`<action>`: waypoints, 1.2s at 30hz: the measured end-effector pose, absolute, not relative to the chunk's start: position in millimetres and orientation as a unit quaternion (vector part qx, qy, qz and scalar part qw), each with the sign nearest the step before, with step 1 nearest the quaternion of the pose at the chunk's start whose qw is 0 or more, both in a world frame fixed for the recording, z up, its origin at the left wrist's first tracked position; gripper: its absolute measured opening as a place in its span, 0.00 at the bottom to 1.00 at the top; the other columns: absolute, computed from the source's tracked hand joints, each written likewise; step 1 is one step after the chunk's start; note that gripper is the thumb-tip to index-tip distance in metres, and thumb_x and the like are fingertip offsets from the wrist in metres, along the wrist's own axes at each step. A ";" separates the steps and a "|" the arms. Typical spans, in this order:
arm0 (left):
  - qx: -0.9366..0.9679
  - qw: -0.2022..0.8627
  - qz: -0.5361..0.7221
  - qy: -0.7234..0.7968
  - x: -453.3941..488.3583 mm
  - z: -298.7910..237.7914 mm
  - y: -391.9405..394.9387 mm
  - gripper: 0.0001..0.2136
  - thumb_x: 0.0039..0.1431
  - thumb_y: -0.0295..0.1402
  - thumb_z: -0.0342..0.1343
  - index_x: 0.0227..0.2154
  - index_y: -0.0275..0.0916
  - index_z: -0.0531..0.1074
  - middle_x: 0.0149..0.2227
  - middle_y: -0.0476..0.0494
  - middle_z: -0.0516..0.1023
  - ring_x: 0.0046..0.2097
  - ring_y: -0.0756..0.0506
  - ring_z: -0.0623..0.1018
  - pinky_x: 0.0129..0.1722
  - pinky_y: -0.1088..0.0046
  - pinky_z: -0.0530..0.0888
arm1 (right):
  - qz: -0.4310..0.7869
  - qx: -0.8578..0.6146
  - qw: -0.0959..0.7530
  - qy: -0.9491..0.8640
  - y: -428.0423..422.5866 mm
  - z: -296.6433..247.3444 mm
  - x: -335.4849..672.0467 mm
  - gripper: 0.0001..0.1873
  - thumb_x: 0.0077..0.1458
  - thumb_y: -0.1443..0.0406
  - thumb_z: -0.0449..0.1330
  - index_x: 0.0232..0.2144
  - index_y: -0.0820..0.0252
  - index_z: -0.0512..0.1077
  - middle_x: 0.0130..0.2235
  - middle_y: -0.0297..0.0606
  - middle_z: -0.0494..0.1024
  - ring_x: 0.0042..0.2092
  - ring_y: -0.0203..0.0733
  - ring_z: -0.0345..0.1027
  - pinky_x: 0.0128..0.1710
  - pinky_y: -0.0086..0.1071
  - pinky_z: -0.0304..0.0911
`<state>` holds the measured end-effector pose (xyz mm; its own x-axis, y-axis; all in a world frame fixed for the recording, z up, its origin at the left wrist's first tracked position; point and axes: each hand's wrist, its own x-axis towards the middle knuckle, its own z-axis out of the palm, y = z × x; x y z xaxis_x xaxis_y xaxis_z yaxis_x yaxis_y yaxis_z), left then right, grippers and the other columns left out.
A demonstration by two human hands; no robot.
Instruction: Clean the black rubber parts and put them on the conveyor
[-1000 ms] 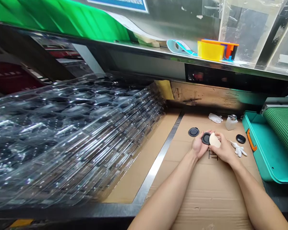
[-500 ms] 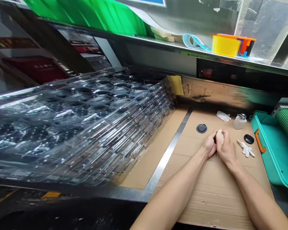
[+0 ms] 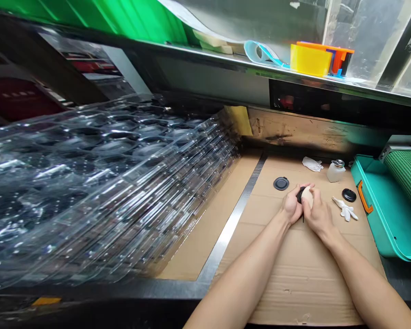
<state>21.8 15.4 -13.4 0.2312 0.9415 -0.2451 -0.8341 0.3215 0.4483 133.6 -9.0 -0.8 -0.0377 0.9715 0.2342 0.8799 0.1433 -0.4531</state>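
My two hands meet over the cardboard sheet [image 3: 294, 269]. My left hand [image 3: 290, 206] is closed around a black round cap [image 3: 299, 194], of which only an edge shows. My right hand [image 3: 318, 213] presses a pale beige pad [image 3: 307, 196] against that cap with closed fingers. A second black cap [image 3: 281, 183] lies on the cardboard just beyond my left hand. A third black cap [image 3: 349, 195] lies to the right, next to a crumpled white cloth [image 3: 344, 209].
A tall slanted stack of clear plastic trays [image 3: 99, 183] fills the left. A small clear bottle [image 3: 335, 171] and a white rag [image 3: 312, 163] sit at the back. A teal bin [image 3: 380, 214] stands right. A yellow tub [image 3: 309, 60] sits on the metal shelf above.
A second ago the black cap showed flat in my left hand with the pad beside it. My hands have since closed together, and the pad now covers most of the cap.
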 end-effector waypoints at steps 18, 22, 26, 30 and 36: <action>0.158 0.785 0.550 0.235 20.6 -15.4 12.8 0.17 0.70 0.37 0.46 0.44 0.32 0.77 0.57 0.30 0.75 0.58 0.38 0.75 0.64 0.56 0.66 | 0.543 -0.497 0.410 -0.540 -4.9 3.9 142.5 0.21 0.51 0.51 0.64 0.40 0.60 0.72 0.23 0.29 0.70 0.23 0.33 0.60 0.23 0.26 0.55; 0.157 0.794 0.532 0.248 17.4 -13.9 10.5 0.17 0.69 0.39 0.47 0.43 0.32 0.77 0.57 0.28 0.76 0.58 0.36 0.76 0.63 0.53 0.67 | 0.518 -0.506 0.318 -0.612 -3.0 6.0 164.3 0.19 0.50 0.52 0.65 0.36 0.62 0.75 0.25 0.32 0.74 0.25 0.34 0.64 0.25 0.26 0.56; 0.152 0.793 0.531 0.257 22.0 -14.5 10.4 0.18 0.71 0.37 0.44 0.43 0.32 0.76 0.53 0.30 0.79 0.56 0.37 0.77 0.61 0.51 0.70 | 0.303 -0.591 0.326 -0.673 -1.3 7.0 169.7 0.18 0.57 0.53 0.58 0.41 0.59 0.76 0.31 0.36 0.79 0.30 0.40 0.70 0.30 0.29 0.60; 0.138 0.801 0.527 0.248 25.4 -19.2 9.5 0.18 0.71 0.36 0.43 0.45 0.33 0.77 0.47 0.33 0.81 0.54 0.38 0.79 0.59 0.57 0.73 | 0.131 -0.636 0.289 -0.703 -8.0 10.6 147.2 0.17 0.66 0.55 0.50 0.49 0.53 0.71 0.42 0.40 0.82 0.41 0.45 0.75 0.39 0.32 0.62; 0.117 0.794 0.538 0.260 19.7 -21.4 9.1 0.20 0.73 0.35 0.38 0.48 0.32 0.75 0.46 0.36 0.82 0.51 0.43 0.80 0.58 0.63 0.74 | 0.050 -0.717 0.126 -0.683 -14.8 8.4 127.6 0.21 0.71 0.53 0.41 0.55 0.53 0.66 0.44 0.46 0.81 0.42 0.48 0.76 0.44 0.37 0.62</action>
<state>19.7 9.1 -21.4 0.2870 0.9139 -0.2871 -0.7926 0.3949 0.4646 127.6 -14.8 8.4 0.0612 0.9931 0.1004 0.9677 -0.0344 -0.2499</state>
